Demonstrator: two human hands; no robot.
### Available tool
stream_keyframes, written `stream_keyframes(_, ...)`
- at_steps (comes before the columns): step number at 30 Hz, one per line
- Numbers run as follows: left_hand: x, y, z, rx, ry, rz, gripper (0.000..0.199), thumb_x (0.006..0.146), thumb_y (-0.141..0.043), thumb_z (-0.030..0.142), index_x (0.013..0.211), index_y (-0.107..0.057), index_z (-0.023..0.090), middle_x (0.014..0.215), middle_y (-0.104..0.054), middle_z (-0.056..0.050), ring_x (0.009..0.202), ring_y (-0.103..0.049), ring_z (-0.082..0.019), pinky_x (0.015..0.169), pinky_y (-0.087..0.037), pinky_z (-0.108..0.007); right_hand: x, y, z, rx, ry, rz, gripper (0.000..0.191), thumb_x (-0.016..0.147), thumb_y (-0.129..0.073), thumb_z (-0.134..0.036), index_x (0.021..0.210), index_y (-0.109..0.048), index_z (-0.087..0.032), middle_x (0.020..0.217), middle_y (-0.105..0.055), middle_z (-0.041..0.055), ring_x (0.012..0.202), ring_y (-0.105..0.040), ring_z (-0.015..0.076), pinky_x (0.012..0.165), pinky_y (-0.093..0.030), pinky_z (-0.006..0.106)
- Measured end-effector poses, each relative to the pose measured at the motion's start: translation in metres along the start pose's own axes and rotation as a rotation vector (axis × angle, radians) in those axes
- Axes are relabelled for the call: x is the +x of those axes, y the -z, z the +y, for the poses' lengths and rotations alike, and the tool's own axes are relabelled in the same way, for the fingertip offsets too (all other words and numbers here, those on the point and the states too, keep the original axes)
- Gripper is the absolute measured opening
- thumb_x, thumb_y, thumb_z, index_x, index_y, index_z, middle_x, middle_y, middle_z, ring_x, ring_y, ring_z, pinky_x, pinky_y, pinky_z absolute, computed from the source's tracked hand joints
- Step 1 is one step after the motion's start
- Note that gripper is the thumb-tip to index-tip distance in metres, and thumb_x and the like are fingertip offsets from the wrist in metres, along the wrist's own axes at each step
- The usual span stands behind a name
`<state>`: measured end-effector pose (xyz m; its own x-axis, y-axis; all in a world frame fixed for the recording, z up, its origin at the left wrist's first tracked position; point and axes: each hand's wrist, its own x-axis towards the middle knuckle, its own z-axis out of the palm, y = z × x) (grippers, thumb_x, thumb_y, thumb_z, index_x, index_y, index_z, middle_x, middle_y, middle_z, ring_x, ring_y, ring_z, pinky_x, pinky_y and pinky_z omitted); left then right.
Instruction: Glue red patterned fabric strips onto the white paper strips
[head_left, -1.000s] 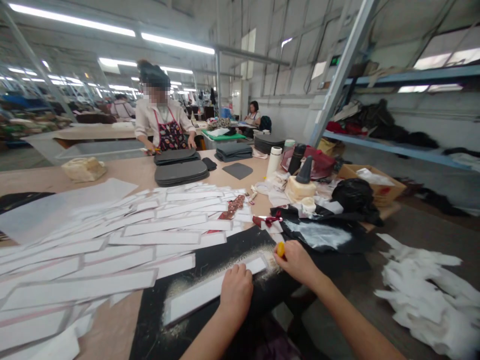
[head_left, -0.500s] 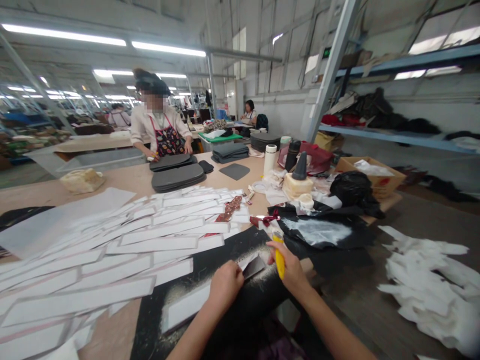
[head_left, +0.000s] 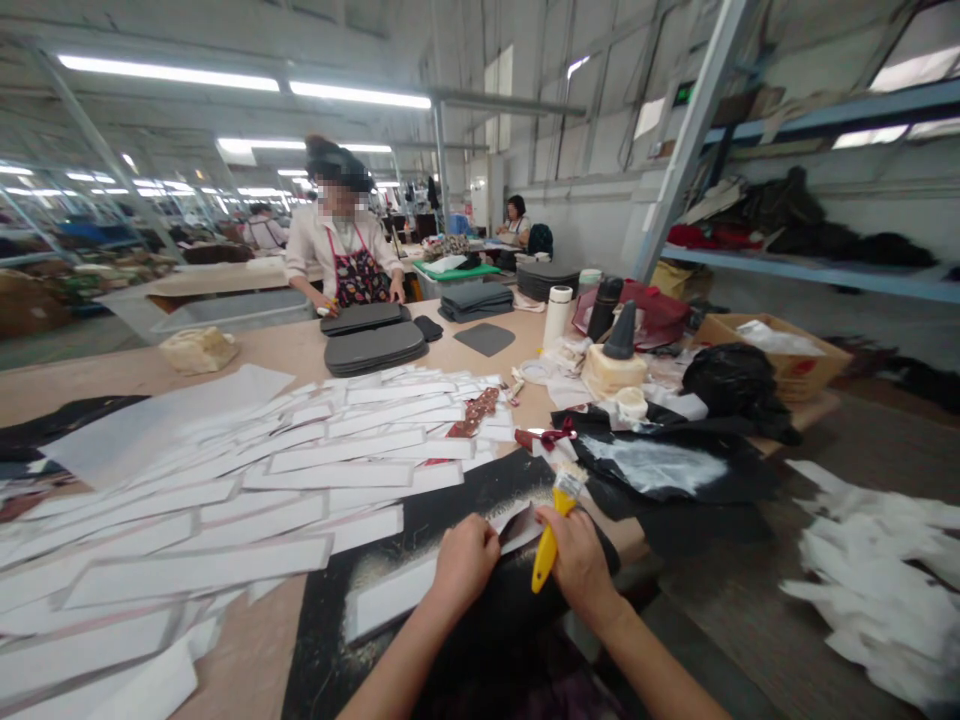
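Observation:
My left hand (head_left: 466,562) is closed on a white strip (head_left: 396,598) with a dark underside, lying on a black mat (head_left: 322,610). Held in my right hand (head_left: 581,560) is a paintbrush (head_left: 545,552) with a yellow handle, its pale bristles pointing away from me. The right fingertips are also at the strip's far end, where a dark flap (head_left: 517,525) is lifted and bent; whether they pinch it I cannot tell. Pale residue is smeared along the mat beside the strip. Many more white strips (head_left: 341,474) lie overlapping to the left.
A white-smeared black sheet (head_left: 660,465), a container with a dark cone top (head_left: 616,365) and a white bottle (head_left: 556,318) stand to the right. Across the table (head_left: 285,350) a co-worker (head_left: 341,250) handles stacked dark panels (head_left: 375,347). White scraps (head_left: 885,580) lie low at right.
The view has turned slightly left. My right hand has moved in toward the strip's far end, and the brush has tilted, its bristles now showing. The left hand keeps hold of the strip.

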<state>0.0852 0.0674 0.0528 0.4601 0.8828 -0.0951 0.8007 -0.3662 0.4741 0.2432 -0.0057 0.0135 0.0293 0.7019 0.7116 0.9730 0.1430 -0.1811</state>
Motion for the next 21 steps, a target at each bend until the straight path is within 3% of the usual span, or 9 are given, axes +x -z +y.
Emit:
stream_keyframes(4, 0.001, -0.002, -0.003, -0.108, 0.035, 0.013, 0.016, 0.077, -0.048, 0.02, 0.075, -0.063, 0.017, 0.077, -0.065, -0.003, 0.073, -0.058, -0.015, 0.064, -0.036, -0.024, 0.003, -0.009, -0.014, 0.024, 0.018, -0.074, 0.025, 0.089, -0.038, -0.016, 0.102, -0.058, -0.017, 0.075, -0.062, 0.0067, 0.073, -0.056, 0.0204, 0.07, -0.045, 0.036)
stream_keyframes(8, 0.003, 0.009, -0.019, -0.596, 0.154, 0.062, 0.015, 0.074, -0.051, 0.023, 0.068, -0.061, 0.014, 0.069, -0.063, -0.003, 0.068, -0.057, -0.015, 0.064, -0.039, -0.024, -0.001, -0.023, -0.017, -0.094, 0.01, -0.074, 0.019, 0.088, -0.041, -0.02, 0.101, -0.056, -0.018, 0.072, -0.06, 0.0065, 0.068, -0.055, 0.0213, 0.066, -0.043, 0.036)
stream_keyframes(11, 0.0, 0.033, -0.037, -1.164, 0.34, 0.113, 0.014, 0.07, -0.057, 0.026, 0.068, -0.059, 0.013, 0.066, -0.062, -0.002, 0.062, -0.057, -0.013, 0.058, -0.041, -0.023, -0.005, -0.029, -0.012, -0.107, 0.043, -0.071, 0.022, 0.087, -0.047, -0.027, 0.106, -0.054, -0.017, 0.073, -0.059, 0.0065, 0.07, -0.054, 0.0216, 0.07, -0.043, 0.037)
stream_keyframes(13, -0.006, 0.051, -0.049, -1.458, 0.394, 0.123, 0.01, 0.068, -0.06, 0.022, 0.068, -0.057, 0.012, 0.066, -0.062, -0.003, 0.06, -0.058, -0.011, 0.058, -0.043, -0.022, -0.005, -0.03, -0.01, -0.107, 0.065, -0.064, 0.023, 0.087, -0.048, -0.029, 0.106, -0.053, -0.017, 0.072, -0.059, 0.0058, 0.069, -0.054, 0.0209, 0.071, -0.042, 0.037)
stream_keyframes(16, -0.014, 0.073, -0.062, -1.714, 0.453, 0.163, 0.001, 0.071, -0.057, 0.01, 0.071, -0.056, 0.01, 0.065, -0.062, -0.005, 0.057, -0.059, -0.011, 0.056, -0.048, -0.022, -0.004, -0.03, -0.008, -0.125, 0.1, -0.065, 0.023, 0.088, -0.046, -0.03, 0.106, -0.054, -0.017, 0.071, -0.059, 0.0054, 0.068, -0.055, 0.0206, 0.07, -0.041, 0.036)
stream_keyframes(21, -0.023, 0.107, -0.096, -1.94, 0.591, 0.359, 0.011, 0.079, -0.046, 0.003, 0.079, -0.054, 0.011, 0.063, -0.061, -0.004, 0.056, -0.061, -0.012, 0.052, -0.052, -0.022, -0.003, -0.032, -0.002, -0.18, 0.196, -0.042, 0.025, 0.088, -0.046, -0.033, 0.105, -0.054, -0.017, 0.071, -0.06, 0.0052, 0.066, -0.055, 0.0198, 0.07, -0.04, 0.035)
